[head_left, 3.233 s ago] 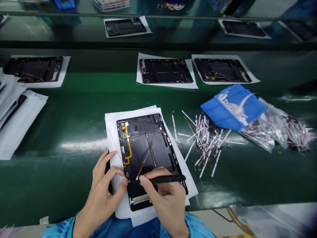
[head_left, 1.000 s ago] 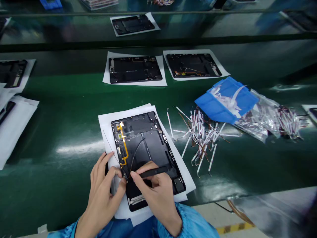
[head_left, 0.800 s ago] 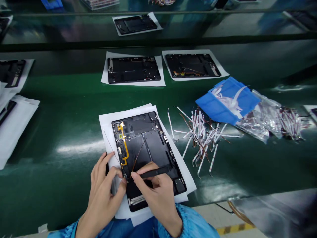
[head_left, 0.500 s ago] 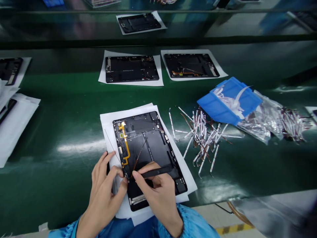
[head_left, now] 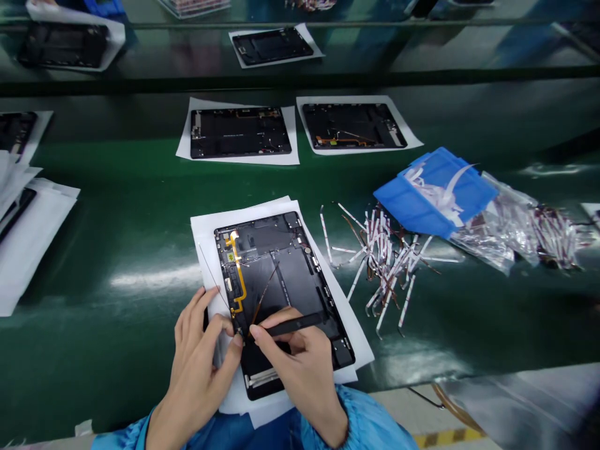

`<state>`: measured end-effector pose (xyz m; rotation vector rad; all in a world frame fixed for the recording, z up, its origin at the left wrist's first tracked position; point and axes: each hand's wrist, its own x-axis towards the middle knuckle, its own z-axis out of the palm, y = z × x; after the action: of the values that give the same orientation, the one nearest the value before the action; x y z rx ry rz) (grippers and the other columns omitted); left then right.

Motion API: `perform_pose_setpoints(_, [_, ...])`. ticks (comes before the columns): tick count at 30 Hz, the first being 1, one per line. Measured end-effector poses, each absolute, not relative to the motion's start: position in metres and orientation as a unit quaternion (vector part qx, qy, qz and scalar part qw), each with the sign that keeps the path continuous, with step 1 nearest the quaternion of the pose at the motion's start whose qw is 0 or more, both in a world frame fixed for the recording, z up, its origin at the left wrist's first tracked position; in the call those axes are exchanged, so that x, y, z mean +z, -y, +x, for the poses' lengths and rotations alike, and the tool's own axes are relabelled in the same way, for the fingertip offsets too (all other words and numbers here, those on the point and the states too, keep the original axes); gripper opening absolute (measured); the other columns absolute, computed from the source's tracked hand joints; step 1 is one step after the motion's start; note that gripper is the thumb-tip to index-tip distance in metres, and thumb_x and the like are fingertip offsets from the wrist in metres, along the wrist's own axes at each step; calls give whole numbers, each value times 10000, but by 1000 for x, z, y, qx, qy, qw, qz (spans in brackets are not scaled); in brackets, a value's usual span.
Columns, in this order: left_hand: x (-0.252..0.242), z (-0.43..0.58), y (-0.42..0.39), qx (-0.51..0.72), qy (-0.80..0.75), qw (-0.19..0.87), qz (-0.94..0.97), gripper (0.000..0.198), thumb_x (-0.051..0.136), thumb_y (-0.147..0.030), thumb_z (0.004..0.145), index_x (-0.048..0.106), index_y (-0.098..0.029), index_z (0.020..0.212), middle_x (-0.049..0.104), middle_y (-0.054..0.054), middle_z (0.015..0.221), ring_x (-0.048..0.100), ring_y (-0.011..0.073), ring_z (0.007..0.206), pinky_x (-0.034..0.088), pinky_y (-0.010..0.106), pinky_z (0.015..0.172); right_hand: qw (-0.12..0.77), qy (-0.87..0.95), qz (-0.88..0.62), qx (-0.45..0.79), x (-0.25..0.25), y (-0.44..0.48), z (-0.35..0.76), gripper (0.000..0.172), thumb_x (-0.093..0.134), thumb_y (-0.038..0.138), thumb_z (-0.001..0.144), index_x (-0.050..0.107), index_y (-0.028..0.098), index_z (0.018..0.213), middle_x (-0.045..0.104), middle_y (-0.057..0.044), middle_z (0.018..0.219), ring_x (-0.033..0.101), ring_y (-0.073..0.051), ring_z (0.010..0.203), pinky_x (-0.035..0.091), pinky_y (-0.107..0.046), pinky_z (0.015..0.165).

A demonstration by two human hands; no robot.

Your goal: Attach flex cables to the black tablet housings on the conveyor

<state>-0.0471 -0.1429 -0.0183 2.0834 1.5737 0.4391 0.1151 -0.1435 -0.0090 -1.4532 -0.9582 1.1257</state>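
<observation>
Down at the tablet housing (head_left: pixel 285 250), the right hand (head_left: pixel 304 375) is clamping black tweezers (head_left: pixel 293 324)! A thin brown strip (head_left: pixel 265 294) is rising just beside the left hand (head_left: pixel 197 375), its fingertips (head_left: pixel 238 337) pinching together.

Beyond the person's right hand (head_left: pixel 300 365) and its black tweezers (head_left: pixel 295 324), only a narrow band of glossy green conveyor belt (head_left: pixel 117 350) separates the white paper sheet (head_left: pixel 204 250) from the tangled white ribbon strips (head_left: pixel 384 262), which block the way to the blue plastic tray (head_left: pixel 434 194) and crinkled clear plastic bag (head_left: pixel 497 234). Left of the left hand (head_left: pixel 199 369), wider belt stretches to stacked white papers (head_left: pixel 32 250).
</observation>
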Motion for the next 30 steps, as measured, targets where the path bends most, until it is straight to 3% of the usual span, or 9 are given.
perform_pose_setpoints(10, [-14, -47, 146, 115, -582, 259, 762, 95, 400, -229, 1003, 474, -239, 944, 227, 56, 1583, 131, 277, 1496, 335, 590, 1118, 502, 403, -597, 480, -16, 147, 116, 81, 752, 219, 792, 680, 188, 772, 680, 4, 725, 707, -131, 624, 596, -178, 587])
perform_pose_setpoints(15, [-16, -46, 148, 133, -591, 275, 747, 97, 430, -210, 983, 508, -229, 930, 278, 60, 1572, 183, 307, 1490, 367, 600, 1114, 514, 424, -597, 448, -17, 147, 114, 77, 740, 231, 812, 680, 185, 798, 687, -13, 750, 708, -142, 679, 599, -192, 628])
perform_pose_setpoints(17, [-18, -45, 149, 166, -600, 270, 734, 100, 460, -201, 970, 530, -228, 1035, 295, 92, 1563, 203, 332, 1486, 371, 617, 1106, 522, 436, -583, 445, -14, 149, 112, 61, 724, 225, 832, 676, 188, 828, 693, -28, 784, 714, -156, 724, 605, -218, 661])
perform_pose_setpoints(20, [-19, -45, 154, 211, -593, 277, 726, 380, 482, -170, 954, 469, -252, 1325, 229, 125, 1597, 150, 363, 1499, 344, 655, 1106, 538, 497, -514, 447, -6, 154, 113, 18, 647, 211, 901, 662, 214, 891, 693, -39, 851, 709, -169, 804, 601, -265, 719])
perform_pose_setpoints(23, [-16, -50, 160, 229, -554, 294, 744, 401, 502, -125, 924, 580, -299, 1277, 162, 68, 1628, 82, 393, 1505, 306, 673, 1113, 544, 559, -479, 403, 3, 154, 118, 125, 510, 225, 982, 630, 242, 948, 690, -39, 920, 689, -161, 855, 572, -275, 760])
perform_pose_setpoints(25, [-15, -57, 164, 252, -537, 307, 745, 312, 518, -115, 915, 681, -292, 1114, 209, 48, 1607, 157, 382, 1487, 320, 631, 1123, 502, 591, -516, 365, 9, 151, 124, 160, 457, 217, 1004, 607, 242, 953, 682, -37, 934, 682, -151, 854, 551, -258, 774])
perform_pose_setpoints(27, [-15, -67, 168, 275, -524, 334, 734, 246, 545, -134, 919, 710, -284, 1023, 367, 76, 1510, 370, 330, 1391, 405, 527, 1095, 417, 627, -565, 336, 12, 147, 128, 155, 446, 219, 1009, 595, 235, 968, 669, -38, 913, 684, -154, 821, 541, -247, 744])
perform_pose_setpoints(30, [-16, -81, 173, 287, -488, 413, 714, 176, 595, -177, 920, 698, -276, 1022, 616, 87, 1165, 632, 220, 1037, 544, 330, 891, 295, 683, -605, 285, 10, 145, 127, 162, 447, 290, 1014, 592, 226, 979, 650, -41, 889, 694, -182, 725, 532, -275, 637])
